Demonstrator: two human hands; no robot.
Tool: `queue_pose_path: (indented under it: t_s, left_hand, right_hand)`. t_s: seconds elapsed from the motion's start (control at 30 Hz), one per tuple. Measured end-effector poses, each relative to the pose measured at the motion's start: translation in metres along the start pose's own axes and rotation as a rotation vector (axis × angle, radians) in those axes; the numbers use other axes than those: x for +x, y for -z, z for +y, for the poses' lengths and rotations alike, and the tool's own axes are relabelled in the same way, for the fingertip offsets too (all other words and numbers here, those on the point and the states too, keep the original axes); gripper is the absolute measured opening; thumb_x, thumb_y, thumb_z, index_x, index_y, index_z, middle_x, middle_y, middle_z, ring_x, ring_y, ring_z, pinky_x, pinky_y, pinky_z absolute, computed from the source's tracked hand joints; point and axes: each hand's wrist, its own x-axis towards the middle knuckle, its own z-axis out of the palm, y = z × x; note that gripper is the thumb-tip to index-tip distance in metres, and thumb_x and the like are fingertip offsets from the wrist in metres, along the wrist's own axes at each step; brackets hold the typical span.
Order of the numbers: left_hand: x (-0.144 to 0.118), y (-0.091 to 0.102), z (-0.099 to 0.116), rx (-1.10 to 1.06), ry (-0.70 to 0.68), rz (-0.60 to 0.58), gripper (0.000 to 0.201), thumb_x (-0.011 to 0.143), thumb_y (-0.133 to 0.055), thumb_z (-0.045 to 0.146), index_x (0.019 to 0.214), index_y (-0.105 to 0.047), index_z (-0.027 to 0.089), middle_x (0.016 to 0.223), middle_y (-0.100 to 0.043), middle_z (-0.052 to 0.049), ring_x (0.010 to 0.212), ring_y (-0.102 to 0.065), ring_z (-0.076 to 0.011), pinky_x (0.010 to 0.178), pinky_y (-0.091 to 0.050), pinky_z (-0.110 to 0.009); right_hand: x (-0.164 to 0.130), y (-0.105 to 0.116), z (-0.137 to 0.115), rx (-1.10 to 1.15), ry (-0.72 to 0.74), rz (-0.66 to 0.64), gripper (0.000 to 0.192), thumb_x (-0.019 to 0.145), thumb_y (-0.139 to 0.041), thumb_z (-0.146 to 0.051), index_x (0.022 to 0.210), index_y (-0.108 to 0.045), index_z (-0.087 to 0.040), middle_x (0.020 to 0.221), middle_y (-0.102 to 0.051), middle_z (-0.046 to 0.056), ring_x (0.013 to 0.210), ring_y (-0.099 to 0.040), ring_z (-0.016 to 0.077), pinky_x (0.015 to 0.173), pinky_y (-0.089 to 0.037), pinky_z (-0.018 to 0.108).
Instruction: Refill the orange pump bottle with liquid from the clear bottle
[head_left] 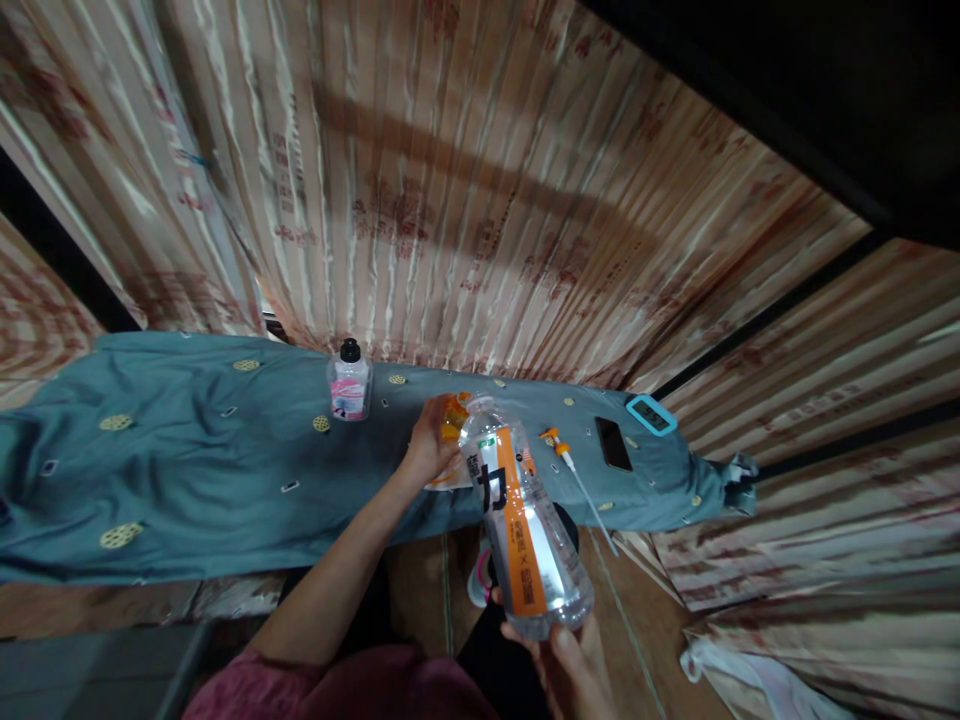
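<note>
My right hand [568, 662] grips the base of a large clear plastic bottle [525, 520] with an orange and white label, tilted so its open neck points toward the table. My left hand [429, 437] reaches across the blue-green cloth [187, 470] and holds a small orange and white bottle [454, 425] upright. The big bottle's neck is right beside the small bottle's top. An orange pump head with a long white tube [574, 470] lies on the cloth just to the right.
A small clear bottle with a black cap and pink label [349, 385] stands further back on the cloth. A dark phone [613, 443] and a blue-framed timer [651, 414] lie at the right end. Striped curtains hang behind. A white bag [739, 675] lies on the floor.
</note>
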Motion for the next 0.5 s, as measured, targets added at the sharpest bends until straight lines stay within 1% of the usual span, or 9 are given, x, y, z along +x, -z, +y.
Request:
queue_pose_path:
  t_s: [0.13,0.27,0.43,0.5]
  left_hand:
    - [-0.0001,-0.0004,-0.0012,0.006,-0.011,0.0,0.058,0.07,-0.084,0.027,0.121,-0.059,0.02,0.114,-0.066,-0.008,0.102,-0.068,-0.0247,0.091,-0.057,-0.04]
    - [0.0005,-0.0017,-0.003,0.006,0.003,0.005,0.057,0.069,-0.084,0.026,0.121,-0.059,0.021,0.113,-0.067,-0.008,0.101,-0.068,-0.0249,0.091,-0.057,-0.041]
    - [0.0004,-0.0024,-0.004,0.002,0.003,0.003,0.057,0.069,-0.084,0.027,0.12,-0.06,0.021,0.112,-0.066,-0.007,0.101,-0.068,-0.0241,0.09,-0.057,-0.04]
    - [0.0003,-0.0023,-0.0039,0.004,0.003,0.01,0.057,0.069,-0.084,0.025,0.12,-0.06,0.021,0.112,-0.066,-0.007,0.101,-0.067,-0.0239,0.09,-0.057,-0.04]
  right_hand:
    - [-0.001,-0.0035,0.0,0.021,0.007,0.032,0.054,0.06,-0.1,-0.043,0.103,-0.076,-0.024,0.096,-0.086,0.011,0.087,-0.083,0.0284,0.07,-0.065,0.032]
    - [-0.0009,-0.0057,0.0001,0.018,0.008,0.053,0.058,0.055,-0.102,-0.045,0.102,-0.076,-0.023,0.092,-0.086,0.011,0.081,-0.083,0.0286,0.068,-0.066,0.034]
    - [-0.0014,-0.0057,-0.0001,0.009,0.015,0.028,0.054,0.06,-0.1,-0.044,0.104,-0.077,-0.025,0.095,-0.086,0.009,0.086,-0.083,0.0277,0.07,-0.065,0.032]
    - [-0.0016,-0.0049,0.0002,0.01,0.014,0.015,0.053,0.061,-0.1,-0.044,0.105,-0.077,-0.026,0.095,-0.086,0.008,0.085,-0.083,0.0269,0.07,-0.065,0.031]
